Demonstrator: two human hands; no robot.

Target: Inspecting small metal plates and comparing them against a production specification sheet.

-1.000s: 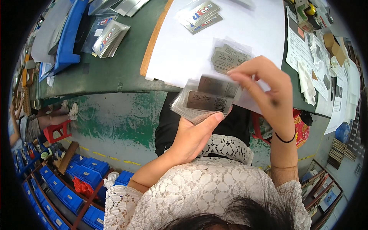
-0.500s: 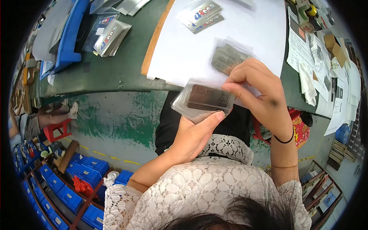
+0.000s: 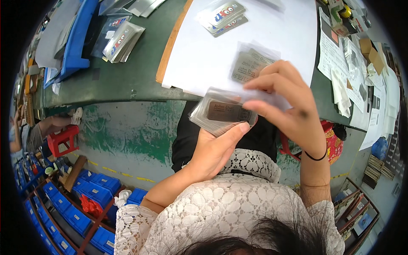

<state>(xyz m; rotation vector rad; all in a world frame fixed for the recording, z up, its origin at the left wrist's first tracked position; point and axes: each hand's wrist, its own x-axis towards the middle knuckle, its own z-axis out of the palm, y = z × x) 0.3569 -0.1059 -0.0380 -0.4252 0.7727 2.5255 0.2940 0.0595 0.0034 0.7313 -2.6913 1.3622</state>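
Note:
My left hand [image 3: 219, 151] grips a fanned stack of thin metal cards in clear plastic sleeves [image 3: 204, 111], its thumb pressed on the lower right edge. The top card is dark grey with engraved lettering. Just right of the stack hovers my right hand [image 3: 287, 95], slightly blurred, thumb and forefinger spread apart with nothing visible between them. Beyond its fingertips, a small overlapping pile of engraved grey cards [image 3: 245, 70] in clear sleeves lies on a white sheet [image 3: 199, 55]; my fingers partly hide it.
Silver cards with a colourful print [image 3: 225, 15] lie at the sheet's far side. More printed cards [image 3: 122, 42] rest on the green tabletop [image 3: 127, 80], near a blue tray [image 3: 78, 46]. Written papers [image 3: 335, 63] cover the right side. A red stool [image 3: 63, 140] stands left.
My right thumb and forefinger have parted and come off the stack's right edge. In the pile on the sheet, the front card now shows farther left and nearer. My left hand keeps its hold.

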